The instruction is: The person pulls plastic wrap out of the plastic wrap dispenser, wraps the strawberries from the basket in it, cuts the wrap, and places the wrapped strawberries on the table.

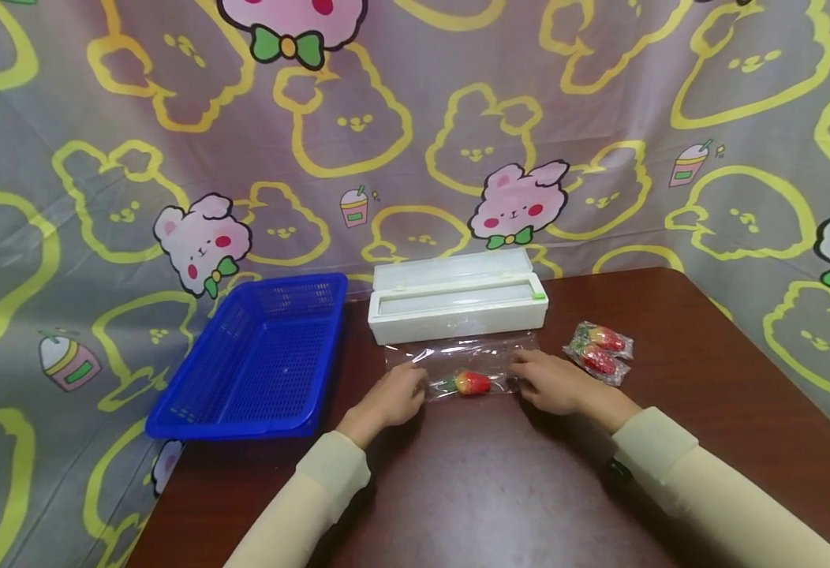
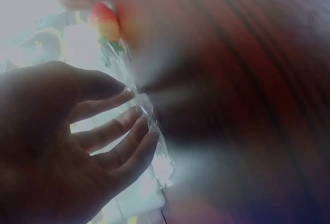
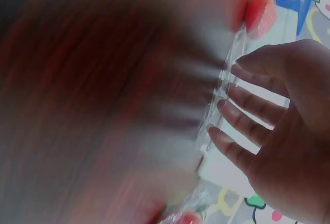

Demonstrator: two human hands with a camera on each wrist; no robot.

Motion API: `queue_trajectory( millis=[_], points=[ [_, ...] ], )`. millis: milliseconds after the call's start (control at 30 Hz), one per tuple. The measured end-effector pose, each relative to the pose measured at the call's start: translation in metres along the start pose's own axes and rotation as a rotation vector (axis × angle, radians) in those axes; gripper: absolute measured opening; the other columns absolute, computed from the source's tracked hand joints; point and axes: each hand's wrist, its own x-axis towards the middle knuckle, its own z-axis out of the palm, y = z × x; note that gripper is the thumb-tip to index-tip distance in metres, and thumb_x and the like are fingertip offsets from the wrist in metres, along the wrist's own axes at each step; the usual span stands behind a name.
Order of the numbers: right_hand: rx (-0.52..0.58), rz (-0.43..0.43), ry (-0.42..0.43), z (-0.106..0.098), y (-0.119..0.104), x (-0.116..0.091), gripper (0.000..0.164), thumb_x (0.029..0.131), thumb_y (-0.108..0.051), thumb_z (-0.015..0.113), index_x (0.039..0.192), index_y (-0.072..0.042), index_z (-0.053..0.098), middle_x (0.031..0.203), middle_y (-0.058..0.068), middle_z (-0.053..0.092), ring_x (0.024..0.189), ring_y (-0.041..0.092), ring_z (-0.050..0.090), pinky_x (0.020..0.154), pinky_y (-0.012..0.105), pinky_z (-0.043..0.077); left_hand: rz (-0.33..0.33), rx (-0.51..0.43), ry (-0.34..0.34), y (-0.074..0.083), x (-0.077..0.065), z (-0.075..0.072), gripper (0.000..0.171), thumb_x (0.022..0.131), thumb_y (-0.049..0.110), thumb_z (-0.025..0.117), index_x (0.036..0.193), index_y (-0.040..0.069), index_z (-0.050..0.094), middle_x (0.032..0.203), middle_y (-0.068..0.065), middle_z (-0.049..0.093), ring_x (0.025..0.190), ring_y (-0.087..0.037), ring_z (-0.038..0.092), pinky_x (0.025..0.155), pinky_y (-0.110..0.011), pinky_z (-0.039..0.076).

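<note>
A toy strawberry (image 1: 473, 383), red and yellow with a green leafy end, lies on a sheet of clear plastic wrap (image 1: 465, 351) near the sheet's front edge. At the sheet's left side, my left hand (image 1: 395, 390) pinches the film, thumb and index fingertips together at its edge in the left wrist view. On the right side my right hand (image 1: 548, 383) does likewise; its other fingertips touch the film along the tabletop in the right wrist view. Right behind the sheet stands the white wrap dispenser (image 1: 457, 319), its lid raised.
A blue plastic basket (image 1: 244, 430) stands at the left of the brown table (image 1: 472, 489). Two film-wrapped strawberries (image 1: 598, 360) lie right of my right hand. A patterned curtain (image 1: 415, 142) hangs behind the table. Some small dark object (image 1: 619, 469) shows under my right forearm.
</note>
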Motion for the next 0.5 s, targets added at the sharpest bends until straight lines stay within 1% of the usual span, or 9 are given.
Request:
queue_trajectory(
  millis=[67,200,367,467,500],
  points=[
    [0.011,0.023,0.000,-0.002,0.003,-0.004,0.028,0.085,-0.005,0.072,0.113,-0.005,0.070,0.106,0.007,0.059,0.096,0.027,0.062,0.079,0.047,0.055,-0.004,-0.007,0.016,-0.004,-0.003,-0.001,0.010,0.087,0.002,0.067,0.096,0.003,0.072,0.093,-0.009,0.065,0.087,-0.026,0.064,0.075,-0.041,0.055],
    [0.025,0.056,0.005,-0.006,0.009,-0.013,0.032,0.085,-0.004,0.072,0.117,-0.001,0.069,0.105,0.009,0.059,0.097,0.030,0.061,0.084,0.051,0.053,-0.050,-0.014,0.022,-0.010,-0.012,-0.005,0.013,0.088,0.002,0.067,0.099,0.003,0.072,0.094,-0.010,0.065,0.086,-0.027,0.066,0.075,-0.044,0.055],
    [0.017,0.065,0.020,-0.008,0.016,-0.022,0.035,0.084,-0.004,0.073,0.117,0.002,0.068,0.099,0.007,0.058,0.091,0.028,0.061,0.082,0.050,0.053,-0.104,-0.016,0.018,-0.018,-0.023,-0.009,0.012,0.089,0.001,0.067,0.100,0.003,0.073,0.092,-0.008,0.064,0.083,-0.024,0.064,0.073,-0.043,0.055],
    [0.016,0.068,0.017,-0.012,0.020,-0.027,0.032,0.083,-0.004,0.074,0.115,0.003,0.068,0.095,0.005,0.055,0.087,0.024,0.059,0.078,0.047,0.052,-0.132,-0.004,0.020,-0.022,-0.030,-0.012,0.008,0.090,0.003,0.068,0.097,0.003,0.072,0.088,-0.007,0.062,0.080,-0.023,0.062,0.072,-0.042,0.054],
    [0.008,0.071,0.015,-0.013,0.021,-0.028,0.029,0.084,-0.004,0.074,0.111,0.002,0.068,0.093,0.004,0.054,0.084,0.022,0.058,0.077,0.046,0.052,-0.140,0.003,0.021,-0.023,-0.032,-0.013,0.006,0.090,0.004,0.068,0.096,0.003,0.072,0.087,-0.007,0.061,0.079,-0.024,0.062,0.071,-0.043,0.053]
  ],
)
